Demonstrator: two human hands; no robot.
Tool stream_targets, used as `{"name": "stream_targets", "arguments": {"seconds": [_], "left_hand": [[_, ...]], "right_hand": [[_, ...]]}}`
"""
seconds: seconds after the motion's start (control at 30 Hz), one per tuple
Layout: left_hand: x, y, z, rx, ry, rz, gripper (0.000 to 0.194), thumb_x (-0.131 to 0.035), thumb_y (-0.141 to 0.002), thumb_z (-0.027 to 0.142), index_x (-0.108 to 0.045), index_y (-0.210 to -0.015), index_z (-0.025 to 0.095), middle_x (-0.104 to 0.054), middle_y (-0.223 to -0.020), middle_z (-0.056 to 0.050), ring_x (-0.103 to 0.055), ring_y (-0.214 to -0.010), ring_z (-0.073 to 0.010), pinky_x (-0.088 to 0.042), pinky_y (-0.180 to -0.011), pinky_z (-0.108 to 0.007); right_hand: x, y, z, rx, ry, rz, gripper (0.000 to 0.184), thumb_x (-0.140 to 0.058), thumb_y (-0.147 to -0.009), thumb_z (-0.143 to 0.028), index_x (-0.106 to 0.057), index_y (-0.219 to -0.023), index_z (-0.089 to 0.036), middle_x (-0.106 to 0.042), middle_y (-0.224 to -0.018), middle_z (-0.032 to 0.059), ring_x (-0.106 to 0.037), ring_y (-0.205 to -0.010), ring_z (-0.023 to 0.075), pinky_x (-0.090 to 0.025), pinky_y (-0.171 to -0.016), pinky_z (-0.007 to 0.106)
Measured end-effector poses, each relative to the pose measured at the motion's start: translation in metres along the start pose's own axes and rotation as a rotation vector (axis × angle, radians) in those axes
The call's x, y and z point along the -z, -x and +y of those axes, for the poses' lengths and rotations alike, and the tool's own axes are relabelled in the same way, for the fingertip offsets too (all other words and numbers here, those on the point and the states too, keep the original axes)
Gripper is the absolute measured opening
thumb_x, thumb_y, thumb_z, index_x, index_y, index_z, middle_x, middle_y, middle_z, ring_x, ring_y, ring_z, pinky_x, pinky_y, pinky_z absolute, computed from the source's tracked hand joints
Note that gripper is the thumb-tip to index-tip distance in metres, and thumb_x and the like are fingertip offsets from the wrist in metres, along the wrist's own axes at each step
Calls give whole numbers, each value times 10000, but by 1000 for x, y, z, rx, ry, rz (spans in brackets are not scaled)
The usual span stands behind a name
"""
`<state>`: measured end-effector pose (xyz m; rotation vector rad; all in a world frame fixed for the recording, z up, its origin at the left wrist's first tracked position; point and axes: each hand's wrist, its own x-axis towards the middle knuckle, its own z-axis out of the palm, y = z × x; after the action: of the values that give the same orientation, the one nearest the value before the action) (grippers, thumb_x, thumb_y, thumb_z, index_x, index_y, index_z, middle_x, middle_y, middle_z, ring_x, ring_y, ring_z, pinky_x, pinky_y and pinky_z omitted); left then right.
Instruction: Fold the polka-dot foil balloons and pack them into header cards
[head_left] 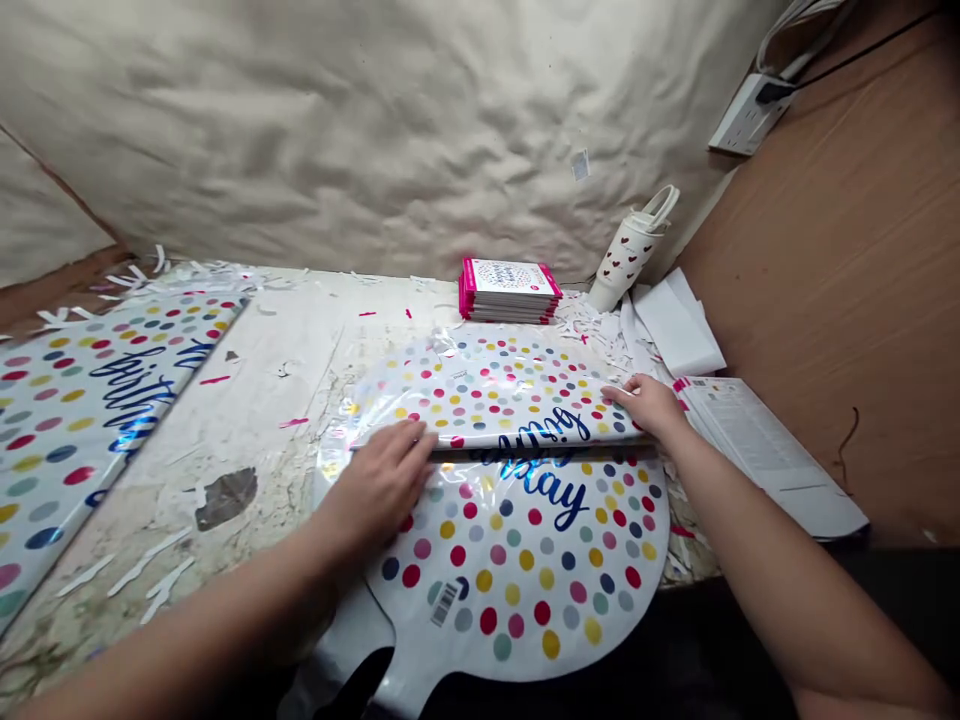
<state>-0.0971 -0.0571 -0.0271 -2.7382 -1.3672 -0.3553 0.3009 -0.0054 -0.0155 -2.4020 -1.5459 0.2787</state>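
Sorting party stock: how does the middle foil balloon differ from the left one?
The middle balloon is folded over, showing a round end; the left balloon lies flat, straight-edged and partly out of view. The middle balloon shows a barcode, the left balloon none. Both carry coloured dots and blue script.

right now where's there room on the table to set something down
The widest patch of white tabletop lies between the polka-dot foil balloon at left and the folded balloon under your hands, with few scraps. Back right, by the pink-edged pack, is crowded.
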Motion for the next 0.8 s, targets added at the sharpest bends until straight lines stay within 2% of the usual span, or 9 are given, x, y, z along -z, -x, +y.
{"name": "stream_targets", "arguments": {"seconds": [0.17,0.23,0.3,0.37,0.43,0.53,0.6,0.7,0.8], "left_hand": [[-17,21,5,60,30,-188,607,-377,-875,509,-379,-1364,150,-344,-1419,-169,-278,-1304,-374,-306,-1003,-527],[-18,21,4,96,47,-217,639,-392,-850,559,-329,-1390,223,-260,-1461,-153,-195,-1320,-419,-261,-996,-583],[-18,20,2,118,56,-223,637,-406,-833,585,-316,-1388,286,-220,-1478,-133,-161,-1320,-444,-227,-987,-616],[-17,20,1,134,54,-232,635,-409,-825,596,-314,-1383,310,-211,-1483,-126,-154,-1320,-450,-214,-985,-621],[-15,20,0,142,51,-262,636,-398,-824,601,-315,-1383,309,-214,-1482,-129,-152,-1321,-449,-223,-985,-609],[-7,10,4,151,60,-320,637,-370,-824,615,-369,-1366,279,-256,-1465,-144,-192,-1309,-452,-257,-972,-595],[-3,-5,18,147,66,-296,653,-337,-838,610,-400,-1356,216,-275,-1455,-158,-195,-1318,-427,-252,-993,-575],[-6,-36,52,103,96,-227,719,-284,-864,595,-298,-1400,117,-225,-1470,-173,-141,-1350,-366,-211,-1049,-521],[-21,-58,84,117,105,-308,853,-286,-811,678,-225,-1420,85,-182,-1475,-197,-108,-1340,-419,-205,-1016,-589]], "right_hand": [[5,30,-62,192,81,116,619,-321,-874,-524,-464,-1195,-14,-535,-1152,294,-484,-1112,391,-345,-887,582],[-12,66,-96,421,72,54,584,-314,-895,-499,-433,-1270,-68,-477,-1301,199,-430,-1214,307,-318,-1000,472],[-34,100,-115,672,59,-57,586,-426,-813,-611,-451,-1284,-262,-461,-1359,-27,-408,-1253,192,-312,-1036,293],[-49,120,-108,892,66,-126,693,-445,-752,-690,-405,-1322,-297,-397,-1406,-57,-387,-1272,191,-293,-1057,295],[-51,121,-73,874,95,-114,702,-427,-786,-659,-375,-1349,-242,-399,-1406,23,-405,-1260,240,-328,-1043,385],[-30,111,-1,611,143,17,571,-326,-911,-454,-356,-1350,-91,-458,-1322,222,-427,-1222,360,-345,-970,570],[-17,113,31,490,163,93,516,-284,-931,-375,-372,-1338,-70,-458,-1295,273,-402,-1232,387,-304,-971,607],[-17,132,32,523,166,63,496,-364,-904,-426,-416,-1332,-181,-493,-1293,191,-409,-1236,352,-308,-1008,538],[-32,136,8,410,72,20,585,-474,-812,-564,-449,-1308,-255,-505,-1283,140,-397,-1232,381,-301,-994,573]]}}
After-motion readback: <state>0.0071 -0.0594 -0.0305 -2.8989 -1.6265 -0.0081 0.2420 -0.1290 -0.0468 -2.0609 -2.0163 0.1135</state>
